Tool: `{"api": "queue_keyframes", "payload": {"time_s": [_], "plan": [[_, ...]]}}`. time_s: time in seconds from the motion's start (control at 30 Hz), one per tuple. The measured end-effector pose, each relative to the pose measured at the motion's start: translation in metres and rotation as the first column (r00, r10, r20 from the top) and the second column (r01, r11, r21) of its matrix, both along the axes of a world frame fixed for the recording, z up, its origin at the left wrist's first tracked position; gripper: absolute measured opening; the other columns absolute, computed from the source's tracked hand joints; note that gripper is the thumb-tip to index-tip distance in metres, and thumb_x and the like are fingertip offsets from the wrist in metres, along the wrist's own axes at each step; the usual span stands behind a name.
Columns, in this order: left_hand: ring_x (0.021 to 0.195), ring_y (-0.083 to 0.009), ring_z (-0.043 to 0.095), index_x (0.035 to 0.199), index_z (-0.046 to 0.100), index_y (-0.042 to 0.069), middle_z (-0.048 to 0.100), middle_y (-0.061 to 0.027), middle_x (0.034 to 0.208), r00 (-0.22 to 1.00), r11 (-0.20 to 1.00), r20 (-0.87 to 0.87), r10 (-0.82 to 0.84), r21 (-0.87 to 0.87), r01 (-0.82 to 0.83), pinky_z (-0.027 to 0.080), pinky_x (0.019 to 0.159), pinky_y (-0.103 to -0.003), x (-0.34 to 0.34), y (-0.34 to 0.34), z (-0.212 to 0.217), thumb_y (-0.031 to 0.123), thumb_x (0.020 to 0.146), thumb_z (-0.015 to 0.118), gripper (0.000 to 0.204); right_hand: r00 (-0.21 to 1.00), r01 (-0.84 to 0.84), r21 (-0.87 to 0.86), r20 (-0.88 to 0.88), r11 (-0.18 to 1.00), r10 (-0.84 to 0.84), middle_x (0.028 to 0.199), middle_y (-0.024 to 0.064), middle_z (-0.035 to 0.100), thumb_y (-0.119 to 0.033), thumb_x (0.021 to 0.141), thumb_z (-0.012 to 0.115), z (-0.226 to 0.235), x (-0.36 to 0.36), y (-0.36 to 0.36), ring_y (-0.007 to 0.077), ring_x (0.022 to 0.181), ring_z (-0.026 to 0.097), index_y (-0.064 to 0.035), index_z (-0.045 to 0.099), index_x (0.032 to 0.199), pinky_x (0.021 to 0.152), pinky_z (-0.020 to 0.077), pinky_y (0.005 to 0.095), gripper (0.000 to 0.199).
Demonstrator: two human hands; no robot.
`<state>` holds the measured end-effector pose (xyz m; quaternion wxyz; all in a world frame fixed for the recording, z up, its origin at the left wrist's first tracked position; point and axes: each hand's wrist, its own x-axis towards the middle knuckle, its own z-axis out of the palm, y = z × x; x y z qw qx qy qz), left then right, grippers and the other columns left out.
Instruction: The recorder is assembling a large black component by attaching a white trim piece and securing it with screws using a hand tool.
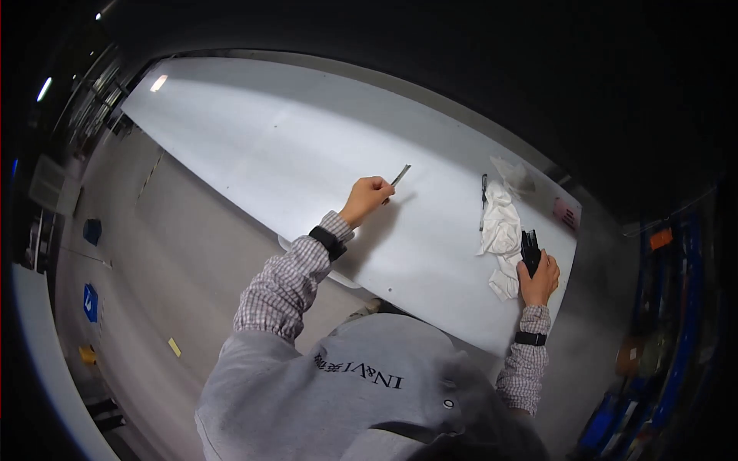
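My left hand (367, 200) is held over the middle of the white table, its fingers pinched on the lower end of a thin, narrow strip (400, 175). The strip slants up to the right, greyish green with a darker edge; its exact kind is too small to make out. At the table's right end, my right hand (540, 278) is wrapped around a small black object (530, 247) with ridged or split ends, partly hidden by the fingers. Just left of it lies a crumpled white cloth or tissue (501, 229), with a dark pen (484, 190) along its left side.
The long white table (307, 138) runs from far left to near right. A crumpled clear plastic bag (513, 177) and a pink card (566, 213) lie near its far right edge. A blue box (91, 303) is on the floor at left; blue shelving (671, 338) stands at right.
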<state>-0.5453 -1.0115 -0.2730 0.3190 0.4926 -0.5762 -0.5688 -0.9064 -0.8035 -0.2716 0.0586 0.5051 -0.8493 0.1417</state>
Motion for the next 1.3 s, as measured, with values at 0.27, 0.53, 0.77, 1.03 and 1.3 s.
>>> {"api": "queue_keyframes", "payload": {"time_s": [0.27,0.53,0.77,1.03,1.3], "plan": [[0.071,-0.0281,0.062,0.086,0.069,0.012,0.065,-0.0112,0.075,0.831,0.83,0.502,0.238,-0.549,0.095,0.049,0.064,-0.037,-0.036,-0.114,0.018,0.028,0.079,0.06,0.019,0.999,-0.03,0.277,0.051,0.96,0.016,0.118,0.0141,0.046,-0.033,0.063,0.074,0.014,-0.02,0.009,0.0312,0.11,0.042,-0.0074,0.034,0.131,0.092,0.0334,0.0446,0.083],[0.073,-0.0317,0.061,0.08,0.067,0.008,0.064,-0.0136,0.076,0.899,0.703,0.212,0.383,-0.698,-0.135,0.048,0.064,-0.041,-0.021,-0.142,0.026,0.022,0.079,0.058,0.017,0.975,-0.154,0.174,0.185,0.973,0.121,0.085,0.0185,0.054,-0.027,0.053,0.076,0.015,-0.029,-0.016,0.0342,0.09,0.051,0.0024,0.054,0.091,0.078,0.0417,0.0431,0.053],[0.064,-0.0109,0.06,0.083,0.062,-0.002,0.063,-0.0068,0.072,0.952,0.893,-0.115,-0.284,-0.394,0.219,0.05,0.061,-0.026,0.046,0.008,0.009,0.01,0.083,0.057,0.013,0.775,-0.213,0.279,0.632,0.936,-0.012,0.075,0.0076,0.057,-0.01,0.052,0.071,-0.035,-0.131,-0.04,0.0172,0.063,0.057,0.0039,0.055,0.094,0.06,0.0484,0.0294,0.047],[0.059,-0.0035,0.033,0.093,0.054,0.009,0.04,0.0066,0.065,0.804,0.809,-0.181,0.566,0.311,-0.499,0.031,0.053,-0.019,0.185,0.281,-0.032,0.023,0.093,0.041,0.019,-0.242,-0.634,-0.232,0.966,0.738,0.095,0.083,0.0105,0.055,-0.012,0.07,0.061,0.018,0.08,-0.056,0.0212,0.074,0.054,-0.0005,0.052,0.1,0.07,0.0456,0.0338,0.033],[0.071,-0.0111,0.042,0.085,0.048,0.001,0.047,-0.0021,0.074,0.847,0.834,0.004,0.531,-0.175,-0.523,0.039,0.066,-0.028,0.157,0.298,-0.006,0.025,0.093,0.041,0.026,-0.291,-0.889,-0.222,0.95,0.4,-0.118,0.095,0.0106,0.053,0.004,0.064,0.062,0.062,0.264,-0.034,0.0226,0.088,0.055,0.0015,0.047,0.108,0.08,0.0445,0.0323,0.046]]}}
